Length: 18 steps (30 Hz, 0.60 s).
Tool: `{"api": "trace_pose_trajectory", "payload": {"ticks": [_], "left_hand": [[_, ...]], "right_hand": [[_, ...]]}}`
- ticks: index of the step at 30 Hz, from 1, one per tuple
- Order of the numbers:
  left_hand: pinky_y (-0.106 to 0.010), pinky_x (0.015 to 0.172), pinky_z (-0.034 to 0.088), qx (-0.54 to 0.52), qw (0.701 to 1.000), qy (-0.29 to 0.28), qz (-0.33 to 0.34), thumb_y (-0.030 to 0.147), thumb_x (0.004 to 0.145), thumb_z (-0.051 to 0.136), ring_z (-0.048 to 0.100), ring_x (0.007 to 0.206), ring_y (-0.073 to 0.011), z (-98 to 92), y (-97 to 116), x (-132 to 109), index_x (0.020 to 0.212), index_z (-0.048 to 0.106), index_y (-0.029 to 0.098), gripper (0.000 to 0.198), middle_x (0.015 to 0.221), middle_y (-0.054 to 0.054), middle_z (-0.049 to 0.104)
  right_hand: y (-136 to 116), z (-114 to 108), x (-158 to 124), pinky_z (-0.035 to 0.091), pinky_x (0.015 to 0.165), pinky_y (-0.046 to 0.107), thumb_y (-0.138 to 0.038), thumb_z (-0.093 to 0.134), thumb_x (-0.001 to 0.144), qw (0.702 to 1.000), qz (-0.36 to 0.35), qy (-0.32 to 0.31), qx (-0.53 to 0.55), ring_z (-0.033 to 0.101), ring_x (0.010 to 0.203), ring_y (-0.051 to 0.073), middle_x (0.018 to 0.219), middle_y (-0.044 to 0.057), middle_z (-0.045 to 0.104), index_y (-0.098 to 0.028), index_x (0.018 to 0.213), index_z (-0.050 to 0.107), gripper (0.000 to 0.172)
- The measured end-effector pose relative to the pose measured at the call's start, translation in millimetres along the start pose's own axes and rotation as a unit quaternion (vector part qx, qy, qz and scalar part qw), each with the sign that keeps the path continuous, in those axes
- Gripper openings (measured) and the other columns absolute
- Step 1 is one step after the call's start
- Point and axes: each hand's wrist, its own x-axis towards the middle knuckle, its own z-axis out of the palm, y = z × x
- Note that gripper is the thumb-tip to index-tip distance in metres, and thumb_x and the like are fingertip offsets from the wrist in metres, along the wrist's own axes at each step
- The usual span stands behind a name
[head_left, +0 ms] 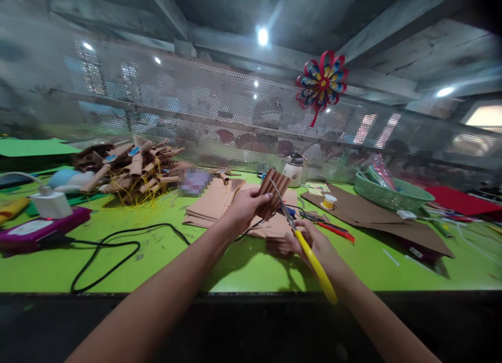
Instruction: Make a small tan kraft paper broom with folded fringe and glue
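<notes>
My left hand (249, 207) is closed on a striped brown piece of card (274, 188), held up above the table with the thumb across its near side. My right hand (314, 242) grips scissors (316, 266) with yellow handles. Their metal blades point up and left, lying across the face of the striped card; whether they cut into it I cannot tell. Beneath my hands lie brown paper sheets (207, 201) in a stack. A small pile of brown pieces (278, 246) sits just under my right hand.
On the left are a bundle of rolled paper pieces (145, 169), a purple power strip (74, 222) and a black cable (137, 227). A white flask (294, 172) stands behind my hands. To the right lie red-handled pliers (335, 231), brown cardboard (376, 227) and a green basket (396, 195).
</notes>
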Motion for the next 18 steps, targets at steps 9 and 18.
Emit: {"api": "trace_pose_trajectory", "payload": {"ticks": [9,18], "left_hand": [[-0.031,0.068,0.052,-0.018,0.999,0.009,-0.025,0.011,0.073,0.065,0.067,0.067,-0.0182,4.0,3.5,-3.5,0.084,0.067,0.008,0.011,0.075,-0.011,0.071],[-0.029,0.072,0.05,-0.023,0.999,0.003,-0.041,0.011,0.076,0.062,0.067,0.068,-0.0177,3.9,2.9,-3.3,0.084,0.07,0.008,0.012,0.078,-0.012,0.071]], "right_hand": [[0.2,0.1,-3.8,0.036,0.049,0.023,-0.051,0.059,0.075,1.0,-0.003,0.009,-0.013,0.044,0.054,0.012,0.061,-0.004,0.049,-0.02,0.105,0.048,0.044],[-8.3,-1.2,-9.7,0.032,0.05,0.022,-0.054,0.056,0.076,1.0,0.016,0.009,0.008,0.04,0.053,0.011,0.061,-0.005,0.043,-0.02,0.101,0.049,0.043]]}}
